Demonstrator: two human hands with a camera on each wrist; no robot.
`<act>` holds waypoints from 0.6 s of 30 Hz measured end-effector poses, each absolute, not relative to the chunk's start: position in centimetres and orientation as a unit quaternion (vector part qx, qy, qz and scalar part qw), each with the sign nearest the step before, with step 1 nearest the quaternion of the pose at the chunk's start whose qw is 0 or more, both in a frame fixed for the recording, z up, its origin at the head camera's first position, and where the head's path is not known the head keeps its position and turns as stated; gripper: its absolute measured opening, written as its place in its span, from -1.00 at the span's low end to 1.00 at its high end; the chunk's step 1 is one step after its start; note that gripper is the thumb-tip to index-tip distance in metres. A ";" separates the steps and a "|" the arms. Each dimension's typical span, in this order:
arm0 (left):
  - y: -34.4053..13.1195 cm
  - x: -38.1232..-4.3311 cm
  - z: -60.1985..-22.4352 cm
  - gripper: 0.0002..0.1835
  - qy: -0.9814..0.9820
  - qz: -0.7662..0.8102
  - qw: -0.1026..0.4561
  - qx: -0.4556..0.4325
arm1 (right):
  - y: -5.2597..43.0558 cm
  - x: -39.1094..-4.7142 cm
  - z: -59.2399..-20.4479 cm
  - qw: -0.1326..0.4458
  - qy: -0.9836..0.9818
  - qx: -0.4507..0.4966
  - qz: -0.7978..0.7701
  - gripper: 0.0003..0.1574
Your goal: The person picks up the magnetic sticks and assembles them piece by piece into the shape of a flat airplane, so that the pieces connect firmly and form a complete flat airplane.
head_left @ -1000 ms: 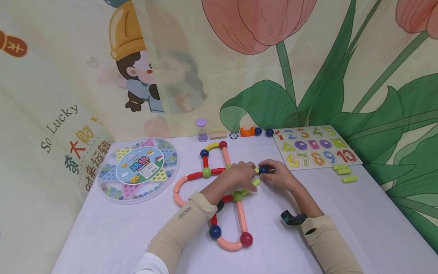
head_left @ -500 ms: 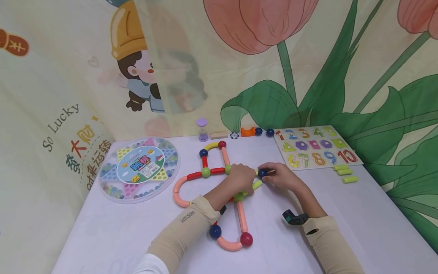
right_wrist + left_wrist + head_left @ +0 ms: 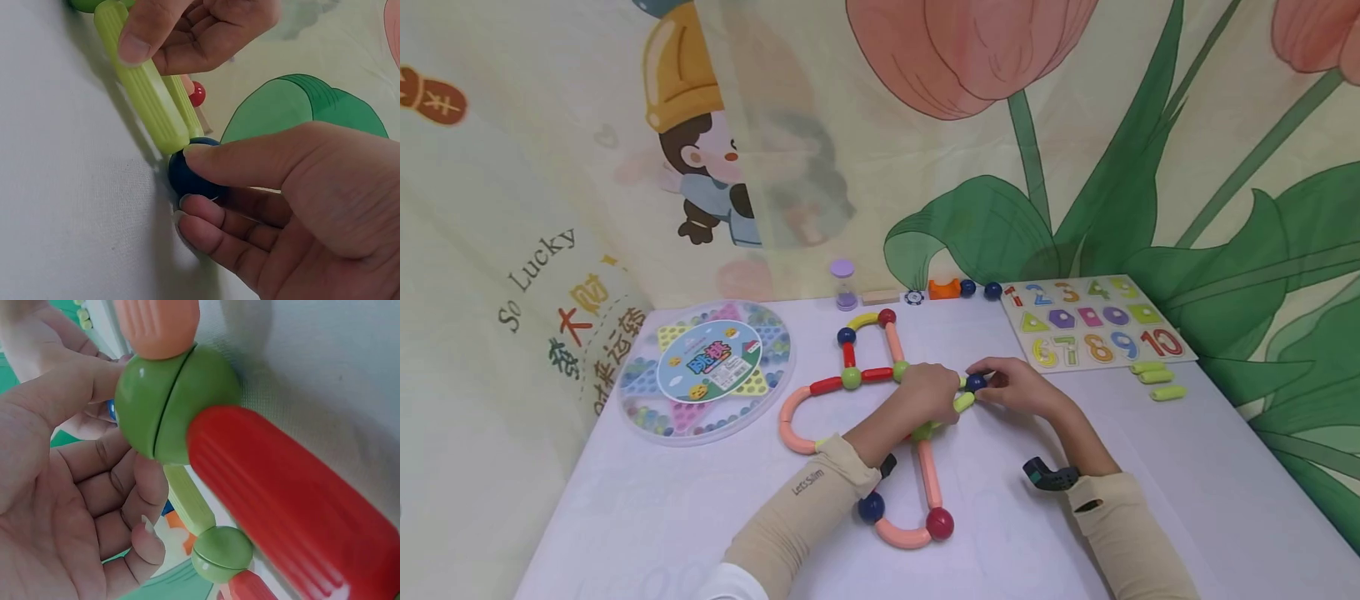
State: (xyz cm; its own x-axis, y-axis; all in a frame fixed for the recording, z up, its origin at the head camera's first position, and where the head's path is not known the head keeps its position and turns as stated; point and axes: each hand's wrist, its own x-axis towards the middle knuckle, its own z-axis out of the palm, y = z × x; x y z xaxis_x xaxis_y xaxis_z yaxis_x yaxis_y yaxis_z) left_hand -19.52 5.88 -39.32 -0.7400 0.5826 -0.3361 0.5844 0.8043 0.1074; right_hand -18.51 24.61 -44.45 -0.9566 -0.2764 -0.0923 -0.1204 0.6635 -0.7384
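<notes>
A dark blue ball (image 3: 975, 382) sits where two light green rods converge at the right of a flat figure of magnetic rods and balls. My right hand (image 3: 1018, 385) pinches that ball between thumb and fingertips. My left hand (image 3: 931, 392) grips the nearer light green rod (image 3: 144, 87); in the right wrist view its thumb lies along the rod, whose end meets the ball. In the left wrist view, a green ball (image 3: 144, 394) joins a pink rod (image 3: 157, 325) and a red rod (image 3: 281, 494) beside my left hand. My left hand hides part of the figure's middle.
A round board game (image 3: 707, 371) lies at the left. Along the back stand an hourglass (image 3: 843, 285), an orange piece (image 3: 944, 289) and a spare blue ball (image 3: 992, 291). At the right are a number puzzle board (image 3: 1093, 321) and loose light green rods (image 3: 1167, 392).
The blue ball and my right hand have shifted slightly toward me, and the nearer light green rod now meets the ball. My left fingers, spread earlier, have drawn together on the rod.
</notes>
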 end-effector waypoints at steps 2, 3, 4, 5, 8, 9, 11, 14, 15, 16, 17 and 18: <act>5.8 -19.5 -39.3 -0.59 0.932 0.001 0.179 0.316 | 24.7 -18.5 -44.5 0.100 0.904 -0.107 -0.401 -0.53; 5.8 -19.5 -39.4 -0.59 0.931 0.004 0.180 0.317 | 24.8 -18.4 -44.5 0.100 0.903 -0.106 -0.404 -0.53; 5.8 -19.5 -39.4 -0.59 0.931 0.006 0.180 0.317 | 24.8 -18.4 -44.5 0.101 0.901 -0.105 -0.408 -0.52; 5.7 -19.6 -39.4 -0.59 0.932 0.008 0.179 0.316 | 24.8 -18.4 -44.5 0.103 0.900 -0.103 -0.411 -0.52; 5.5 -19.6 -39.5 -0.60 0.933 0.015 0.186 0.306 | 24.9 -18.3 -44.5 0.104 0.896 -0.109 -0.417 -0.51; 5.4 -19.7 -39.5 -0.60 0.934 0.017 0.188 0.304 | 24.9 -18.3 -44.4 0.104 0.896 -0.110 -0.418 -0.51; 5.3 -19.7 -39.6 -0.61 0.935 0.020 0.190 0.299 | 25.0 -18.3 -44.4 0.106 0.894 -0.114 -0.420 -0.50; 5.2 -19.7 -39.6 -0.60 0.935 0.025 0.190 0.299 | 25.3 -18.3 -44.0 0.116 0.895 -0.118 -0.413 -0.49; 5.2 -19.7 -39.6 -0.61 0.935 0.028 0.188 0.299 | 25.5 -18.3 -43.8 0.118 0.897 -0.118 -0.409 -0.49; 5.1 -19.6 -39.6 -0.61 0.936 0.031 0.188 0.297 | 25.9 -18.3 -43.5 0.117 0.901 -0.116 -0.402 -0.50; 5.1 -19.6 -39.6 -0.61 0.936 0.033 0.187 0.296 | 26.4 -18.3 -43.1 0.113 0.907 -0.107 -0.392 -0.52; 5.0 -19.5 -39.6 -0.62 0.937 0.036 0.187 0.294 | 27.2 -18.2 -42.8 0.102 0.915 -0.095 -0.379 -0.54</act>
State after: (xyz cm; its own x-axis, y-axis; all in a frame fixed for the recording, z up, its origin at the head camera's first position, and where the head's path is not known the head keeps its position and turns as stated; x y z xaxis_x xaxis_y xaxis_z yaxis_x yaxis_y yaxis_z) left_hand -19.50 4.95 -39.56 -0.7572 0.5643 -0.3289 0.5372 0.8245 0.1779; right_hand -18.19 27.16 -42.81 -0.9612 -0.2511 -0.1142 -0.0970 0.6953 -0.7122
